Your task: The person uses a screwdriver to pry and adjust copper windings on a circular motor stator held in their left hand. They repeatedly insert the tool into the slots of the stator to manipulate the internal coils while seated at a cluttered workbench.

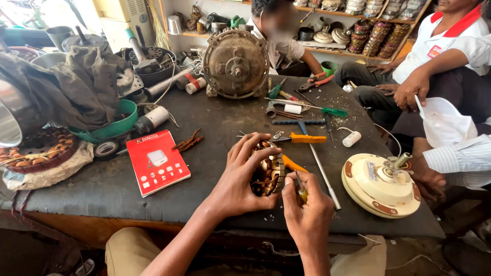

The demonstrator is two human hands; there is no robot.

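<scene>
Left hand [240,179] gripping wound stator [268,176], right hand [307,207] beside

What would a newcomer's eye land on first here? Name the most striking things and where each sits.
At the near edge of the dark workbench, the left hand grips a copper-wound motor core while the right hand works a small tool against it. A bright red booklet lies to the left, a cream fan motor housing to the right, and a large round metal motor stands upright at the back.

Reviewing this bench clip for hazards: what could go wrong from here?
1. The right hand works a small tool close to the left hand gripping the wound stator; a slip could jab the fingers or nick the copper windings.
2. The stator sits near the table edge; loose bits could drop off.
</scene>
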